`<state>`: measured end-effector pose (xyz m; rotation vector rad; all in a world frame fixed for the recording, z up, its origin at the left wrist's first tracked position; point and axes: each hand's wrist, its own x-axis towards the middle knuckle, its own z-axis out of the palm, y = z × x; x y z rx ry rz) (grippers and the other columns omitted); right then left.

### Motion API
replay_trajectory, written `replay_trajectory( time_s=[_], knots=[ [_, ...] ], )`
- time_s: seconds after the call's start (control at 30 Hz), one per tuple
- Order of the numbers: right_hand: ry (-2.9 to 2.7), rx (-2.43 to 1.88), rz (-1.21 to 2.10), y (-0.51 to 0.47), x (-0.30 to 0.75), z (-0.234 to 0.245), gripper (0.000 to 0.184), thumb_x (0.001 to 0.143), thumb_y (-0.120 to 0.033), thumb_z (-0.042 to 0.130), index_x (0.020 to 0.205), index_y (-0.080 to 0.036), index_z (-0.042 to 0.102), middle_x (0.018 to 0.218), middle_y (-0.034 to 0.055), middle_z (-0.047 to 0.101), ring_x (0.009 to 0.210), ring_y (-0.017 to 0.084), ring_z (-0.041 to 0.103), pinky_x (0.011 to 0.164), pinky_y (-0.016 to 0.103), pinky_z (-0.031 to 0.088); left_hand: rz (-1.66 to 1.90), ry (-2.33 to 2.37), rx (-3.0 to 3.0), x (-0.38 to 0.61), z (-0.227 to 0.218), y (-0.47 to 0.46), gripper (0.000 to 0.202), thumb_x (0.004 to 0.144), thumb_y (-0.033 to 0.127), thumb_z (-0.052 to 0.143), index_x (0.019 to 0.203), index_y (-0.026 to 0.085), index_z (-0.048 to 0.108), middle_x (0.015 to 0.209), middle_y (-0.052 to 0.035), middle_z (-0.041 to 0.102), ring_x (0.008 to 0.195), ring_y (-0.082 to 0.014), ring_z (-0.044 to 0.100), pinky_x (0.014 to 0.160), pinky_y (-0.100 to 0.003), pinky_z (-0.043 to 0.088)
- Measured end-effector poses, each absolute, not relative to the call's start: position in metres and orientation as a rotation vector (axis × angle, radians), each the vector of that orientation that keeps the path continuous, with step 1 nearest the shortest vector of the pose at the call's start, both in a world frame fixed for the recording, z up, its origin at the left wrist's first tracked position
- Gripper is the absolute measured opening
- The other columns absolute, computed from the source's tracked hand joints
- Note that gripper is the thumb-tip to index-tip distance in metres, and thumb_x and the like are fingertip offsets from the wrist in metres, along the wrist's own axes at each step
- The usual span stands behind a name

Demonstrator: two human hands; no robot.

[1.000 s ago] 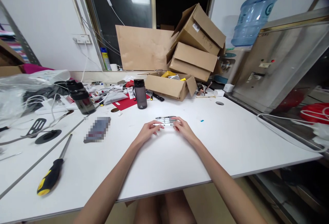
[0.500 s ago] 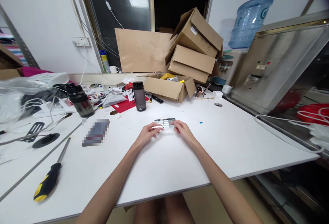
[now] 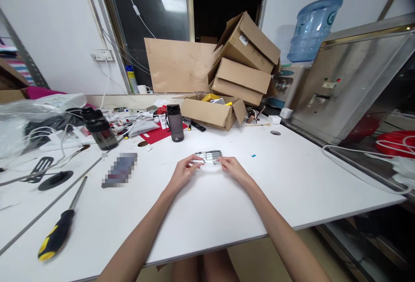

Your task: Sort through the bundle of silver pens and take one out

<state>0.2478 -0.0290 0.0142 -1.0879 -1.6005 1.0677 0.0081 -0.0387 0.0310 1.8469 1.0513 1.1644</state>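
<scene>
Several grey and white pens lie side by side in a small row on the white table, straight ahead of me. My left hand pinches the left end of the nearest pen with curled fingers. My right hand holds the right end of the same pen, fingers closed on it. That pen sits just off the row, toward me.
A dark bottle stands behind the pens, a second bottle farther left. An open cardboard box and stacked boxes fill the back. A yellow-handled screwdriver, a spatula and cables lie at left.
Both hands have drawn slightly toward me, pulling the nearest pen away from the row. The pens' row has tightened together since the earliest frame.
</scene>
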Motion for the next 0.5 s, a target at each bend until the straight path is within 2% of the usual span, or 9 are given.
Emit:
replay_trajectory(
  time_s=[0.07,0.13,0.27,0.33,0.4,0.5],
  knots=[
    [-1.576,-1.091,1.103,-0.028,0.247,0.014,0.049,0.09,-0.06,0.053,0.076,-0.016,0.069,0.051,-0.0057,0.043,0.047,0.01,0.033,0.051,0.025,0.026,1.158,1.048,1.864,0.009,0.035,-0.041,0.032,0.088,0.048,0.064,0.104,0.023,0.075,0.116,-0.0073,0.073,0.087,-0.0227,0.069,0.073,-0.029,0.052],
    [-1.55,-1.072,1.138,-0.028,0.245,0.014,0.047,0.09,-0.058,0.054,0.089,-0.014,0.071,0.05,-0.0058,0.046,0.047,0.011,0.038,0.052,0.025,0.03,1.153,1.018,1.817,0.01,0.037,-0.041,0.037,0.089,0.05,0.064,0.114,0.024,0.072,0.122,-0.0082,0.072,0.097,-0.0246,0.068,0.072,-0.029,0.053],
    [-1.587,-0.989,1.246,-0.035,0.238,0.016,0.047,0.09,-0.059,0.054,0.098,-0.015,0.069,0.053,-0.0031,0.057,0.048,0.013,0.05,0.054,0.025,0.039,1.233,0.962,1.589,0.012,0.034,-0.034,0.066,0.085,0.049,0.071,0.141,0.024,0.046,0.116,-0.0125,0.075,0.105,-0.0256,0.068,0.073,-0.029,0.054],
    [-1.673,-0.92,1.321,-0.041,0.234,0.017,0.045,0.091,-0.058,0.056,0.101,-0.017,0.069,0.057,-0.0009,0.064,0.051,0.015,0.057,0.057,0.026,0.044,1.301,0.957,1.459,0.012,0.031,-0.03,0.067,0.082,0.05,0.074,0.135,0.022,0.044,0.109,-0.0129,0.076,0.105,-0.026,0.068,0.076,-0.032,0.055],
    [-1.767,-0.867,1.391,-0.047,0.229,0.017,0.043,0.089,-0.057,0.06,0.106,-0.018,0.07,0.059,-0.0001,0.067,0.054,0.016,0.061,0.059,0.026,0.045,1.34,0.957,1.37,0.012,0.028,-0.028,0.056,0.081,0.052,0.073,0.121,0.022,0.048,0.1,-0.0098,0.076,0.101,-0.0251,0.069,0.079,-0.034,0.056],
    [-1.778,-0.84,1.362,-0.05,0.219,0.018,0.043,0.089,-0.055,0.062,0.111,-0.019,0.07,0.064,0.0008,0.069,0.057,0.016,0.061,0.06,0.027,0.045,1.307,0.956,1.336,0.014,0.026,-0.029,0.04,0.083,0.053,0.07,0.103,0.022,0.053,0.085,-0.0019,0.07,0.082,-0.0183,0.068,0.073,-0.029,0.055]
  ],
)
